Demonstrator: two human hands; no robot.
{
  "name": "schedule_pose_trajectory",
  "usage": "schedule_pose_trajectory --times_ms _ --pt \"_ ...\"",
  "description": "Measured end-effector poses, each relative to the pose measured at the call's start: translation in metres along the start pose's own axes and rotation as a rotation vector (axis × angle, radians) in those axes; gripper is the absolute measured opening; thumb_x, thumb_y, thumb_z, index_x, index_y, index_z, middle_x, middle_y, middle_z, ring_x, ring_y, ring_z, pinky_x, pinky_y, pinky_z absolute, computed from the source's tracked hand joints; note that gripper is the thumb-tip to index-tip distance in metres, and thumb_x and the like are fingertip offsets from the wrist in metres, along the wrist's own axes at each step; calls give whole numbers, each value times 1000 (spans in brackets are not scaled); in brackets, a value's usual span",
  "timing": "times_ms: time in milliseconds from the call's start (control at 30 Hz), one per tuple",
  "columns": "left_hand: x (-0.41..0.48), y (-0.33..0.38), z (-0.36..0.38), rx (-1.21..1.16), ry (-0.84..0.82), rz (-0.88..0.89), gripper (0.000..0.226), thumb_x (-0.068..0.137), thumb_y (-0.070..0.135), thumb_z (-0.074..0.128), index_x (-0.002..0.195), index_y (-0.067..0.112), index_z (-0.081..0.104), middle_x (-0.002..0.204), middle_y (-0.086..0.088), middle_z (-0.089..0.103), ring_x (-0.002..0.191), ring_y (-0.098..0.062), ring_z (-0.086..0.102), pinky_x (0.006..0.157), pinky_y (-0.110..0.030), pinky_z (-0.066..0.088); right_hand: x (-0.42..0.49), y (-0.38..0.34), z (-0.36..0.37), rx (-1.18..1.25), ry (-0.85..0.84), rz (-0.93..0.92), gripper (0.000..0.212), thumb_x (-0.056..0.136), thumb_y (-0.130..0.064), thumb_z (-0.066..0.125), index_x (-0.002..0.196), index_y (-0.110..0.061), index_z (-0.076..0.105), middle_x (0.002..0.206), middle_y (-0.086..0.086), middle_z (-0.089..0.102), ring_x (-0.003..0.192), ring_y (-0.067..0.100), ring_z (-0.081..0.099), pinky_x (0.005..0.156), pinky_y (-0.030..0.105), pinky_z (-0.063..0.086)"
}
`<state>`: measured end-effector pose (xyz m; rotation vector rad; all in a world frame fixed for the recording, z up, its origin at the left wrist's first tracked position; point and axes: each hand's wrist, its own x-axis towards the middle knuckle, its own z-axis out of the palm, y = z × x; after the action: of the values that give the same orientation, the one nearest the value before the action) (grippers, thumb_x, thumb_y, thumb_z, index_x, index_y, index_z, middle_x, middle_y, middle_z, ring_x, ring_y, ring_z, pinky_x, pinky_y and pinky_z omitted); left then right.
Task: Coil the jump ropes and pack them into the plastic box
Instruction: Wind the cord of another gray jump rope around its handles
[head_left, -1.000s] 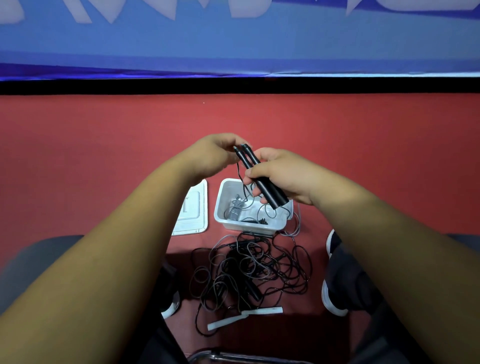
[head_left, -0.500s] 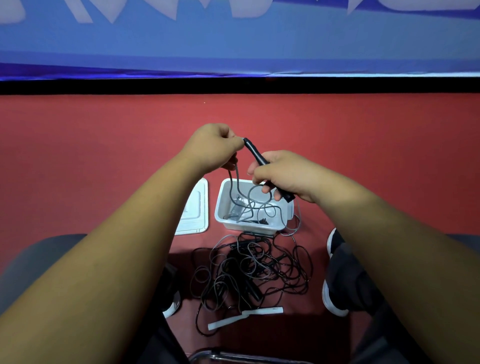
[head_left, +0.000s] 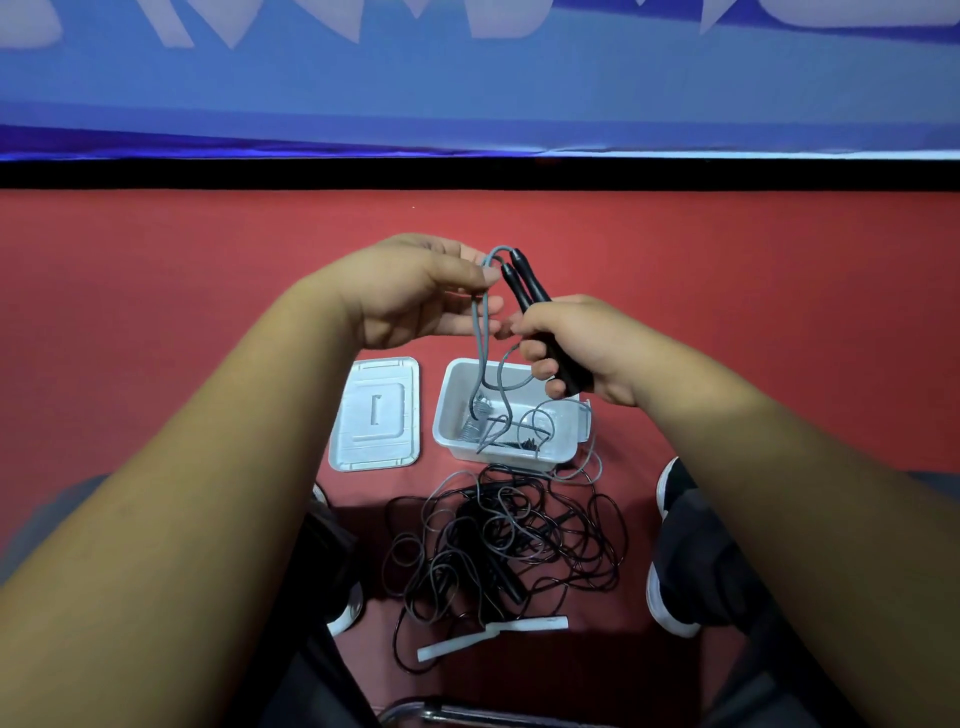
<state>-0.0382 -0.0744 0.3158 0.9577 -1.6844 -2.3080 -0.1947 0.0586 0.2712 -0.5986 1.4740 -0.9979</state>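
Observation:
My right hand (head_left: 576, 345) grips two black jump rope handles (head_left: 530, 288) side by side, tips pointing up and away. A grey rope (head_left: 479, 332) loops from the handle tips through my left hand (head_left: 415, 291), which pinches it between thumb and fingers. The rope hangs down into the clear plastic box (head_left: 569, 434) on the red floor, where a small coil lies. In front of the box, between my feet, lies a tangled pile of black and grey ropes (head_left: 504, 540).
The box's lid (head_left: 375, 413) lies flat to the left of the box. A white strip (head_left: 491, 634) rests on the floor near the tangle. My shoes (head_left: 675, 545) flank the pile. A chair's metal frame (head_left: 457, 714) shows at the bottom edge. A blue banner runs along the far wall.
Both hands have risen a little. The left hand has pulled a loop of grey rope up beside the handle tips, and both handles now show side by side in the right hand.

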Motion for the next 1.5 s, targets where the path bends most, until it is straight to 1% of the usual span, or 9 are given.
schedule_pose_trajectory --times_ms 167,367,567,800,900,1067,1200,1333,1500 --pt "-1 4 -1 -108 57 35 19 93 5 68 111 1 71 82 -5 69 79 -12 70 83 -32 63 2 1 0 69 -65 4 24 101 -23 60 107 -3 72 70 1 56 53 13 48 47 27 39" --pt "-2 5 2 -159 63 14 9 101 6 60 102 3 68 82 -6 69 84 -19 76 80 -36 65 1 1 1 39 -54 -21 29 104 -36 61 111 -11 73 74 2 66 69 18 68 70 37 62" --pt "3 2 6 -172 141 2 10 103 12 60 100 5 66 86 -6 73 86 -20 78 76 -32 65 4 3 6 113 39 -118 43 104 -43 60 122 -6 70 84 10 70 63 18 61 53 30 50" --pt "8 -3 6 44 242 51 10 100 19 68 92 14 69 78 -1 71 67 -9 67 71 -21 61 12 9 12 140 -16 -203 73 101 -73 44 115 -7 72 91 16 68 69 22 65 55 33 52" --pt "8 -2 7 -2 260 48 6 98 15 71 93 11 69 82 -6 74 71 -10 71 73 -22 63 14 11 14 106 13 -250 70 90 -73 59 120 -11 73 93 10 73 79 20 66 60 34 51" --pt "8 -3 11 -5 248 35 9 98 15 71 102 7 68 85 -9 76 73 -11 74 69 -23 62 10 16 14 -31 14 -260 30 81 -37 75 98 -12 72 86 7 68 80 20 60 66 32 49" --pt "8 -4 14 69 221 27 11 99 21 70 101 11 68 87 -4 77 73 -10 72 66 -22 60 9 20 17 -3 -27 -203 24 90 -19 75 113 -17 70 86 7 65 78 21 65 67 35 56" --pt "11 -7 10 109 247 29 14 96 28 74 100 14 72 86 4 76 61 -7 54 55 -23 44 2 17 15 128 -91 -87 22 95 -21 77 117 -23 73 89 -1 66 79 19 71 75 43 63" --pt "12 -7 6 76 264 23 18 91 29 80 97 14 73 93 -1 77 55 -9 40 54 -22 31 4 19 17 198 -95 -74 17 92 -19 81 107 -22 74 77 -1 58 66 18 57 55 30 48"
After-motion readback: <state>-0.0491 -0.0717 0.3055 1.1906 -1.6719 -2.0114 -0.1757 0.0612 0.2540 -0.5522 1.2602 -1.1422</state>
